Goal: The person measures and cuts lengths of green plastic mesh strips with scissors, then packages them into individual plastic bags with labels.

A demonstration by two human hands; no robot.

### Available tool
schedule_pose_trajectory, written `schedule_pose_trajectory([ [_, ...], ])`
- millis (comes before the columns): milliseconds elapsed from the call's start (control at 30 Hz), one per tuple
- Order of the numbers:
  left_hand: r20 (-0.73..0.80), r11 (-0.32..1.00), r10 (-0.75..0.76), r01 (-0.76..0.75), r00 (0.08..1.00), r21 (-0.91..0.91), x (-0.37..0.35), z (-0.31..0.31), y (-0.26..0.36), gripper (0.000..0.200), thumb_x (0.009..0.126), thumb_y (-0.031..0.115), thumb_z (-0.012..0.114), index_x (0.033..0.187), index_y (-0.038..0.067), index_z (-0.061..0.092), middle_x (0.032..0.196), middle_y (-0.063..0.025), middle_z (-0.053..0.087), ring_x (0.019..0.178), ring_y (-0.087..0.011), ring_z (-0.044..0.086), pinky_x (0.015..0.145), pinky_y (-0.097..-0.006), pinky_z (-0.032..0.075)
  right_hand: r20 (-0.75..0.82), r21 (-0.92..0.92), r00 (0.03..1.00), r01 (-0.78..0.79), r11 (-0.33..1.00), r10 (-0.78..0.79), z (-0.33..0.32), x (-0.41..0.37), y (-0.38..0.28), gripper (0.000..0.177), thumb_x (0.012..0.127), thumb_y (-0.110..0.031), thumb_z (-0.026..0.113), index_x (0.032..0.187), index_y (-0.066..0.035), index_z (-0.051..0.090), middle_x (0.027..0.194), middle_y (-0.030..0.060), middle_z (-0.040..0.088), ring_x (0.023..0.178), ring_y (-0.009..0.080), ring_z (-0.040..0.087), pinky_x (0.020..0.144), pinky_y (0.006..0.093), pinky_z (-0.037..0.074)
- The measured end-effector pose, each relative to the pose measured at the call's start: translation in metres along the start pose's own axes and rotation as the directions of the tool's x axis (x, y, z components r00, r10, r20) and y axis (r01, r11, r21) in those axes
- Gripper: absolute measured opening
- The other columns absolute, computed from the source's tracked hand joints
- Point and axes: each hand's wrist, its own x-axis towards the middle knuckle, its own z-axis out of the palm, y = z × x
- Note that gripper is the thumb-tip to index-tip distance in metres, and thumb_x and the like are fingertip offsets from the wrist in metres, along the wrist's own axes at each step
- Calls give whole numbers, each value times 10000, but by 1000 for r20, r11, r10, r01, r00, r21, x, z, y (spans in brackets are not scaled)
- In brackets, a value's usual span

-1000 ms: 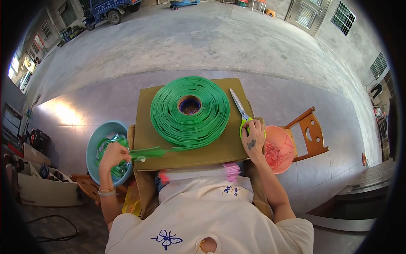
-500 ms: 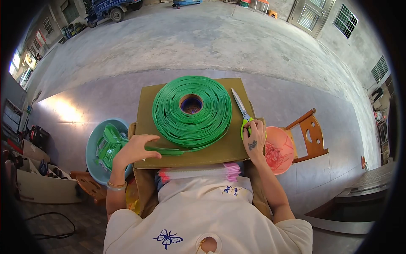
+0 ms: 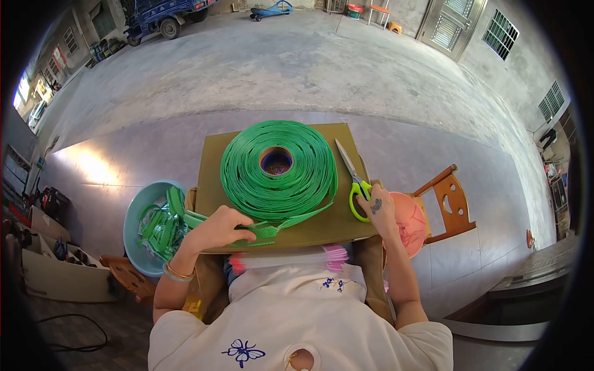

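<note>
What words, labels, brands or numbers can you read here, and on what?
None can be read.
Green roll's core: inside too blurred.
Blue truck: any lettering too small.
Right hand: a dark mark, no letters discernible.

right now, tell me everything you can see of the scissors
The scissors have pointed, metallic-looking blades, apparently closed, and glossy yellow-green handles with loops. They lie on the brown cardboard surface, right of the green roll, tips pointing away from the person. The right hand touches and partly hides the handles.
</note>
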Motion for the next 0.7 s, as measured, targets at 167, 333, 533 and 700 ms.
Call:
schedule_pose_trajectory([
  [167, -118, 971, 25, -52, 993, -234, 31, -23, 39, 151, 786, 122, 652, 803, -26, 624, 616, -74, 614, 539, -96, 551, 498, -260, 428, 345, 764, 916, -399, 507, 202, -9, 13, 26, 255, 880, -246, 546, 909, 8, 542, 592, 66, 512, 497, 145, 524, 413, 270, 420],
  [333, -291, 855, -185, 8, 938, -518, 68, -43, 42, 140, 852, 110, 598, 843, -26, 627, 659, -45, 629, 568, -64, 563, 478, -218, 452, 217, 970, 976, -214, 116, -12, -22, -10, 0, 363, 880, -408, 510, 781, -62, 461, 571, 32, 454, 446, 99, 453, 363, 218, 353],
  [533, -475, 782, -212, -143, 854, -606, 83, -44, 18, 169, 862, 135, 593, 867, -28, 640, 685, -46, 628, 566, -70, 555, 482, -204, 451, 318, 929, 763, -131, 347, -563, -38, -37, -45, 781, 717, -797, 358, 859, -40, 492, 639, 32, 479, 537, 98, 471, 460, 226, 384],
  [700, -499, 772, -237, -151, 833, -618, 72, -44, 26, 176, 858, 145, 600, 869, -26, 642, 693, -47, 626, 572, -68, 552, 488, -202, 455, 505, 855, 632, -274, 440, -588, -36, -41, -59, 836, 678, -828, 326, 869, -31, 488, 684, 28, 493, 593, 100, 489, 496, 231, 407],
])
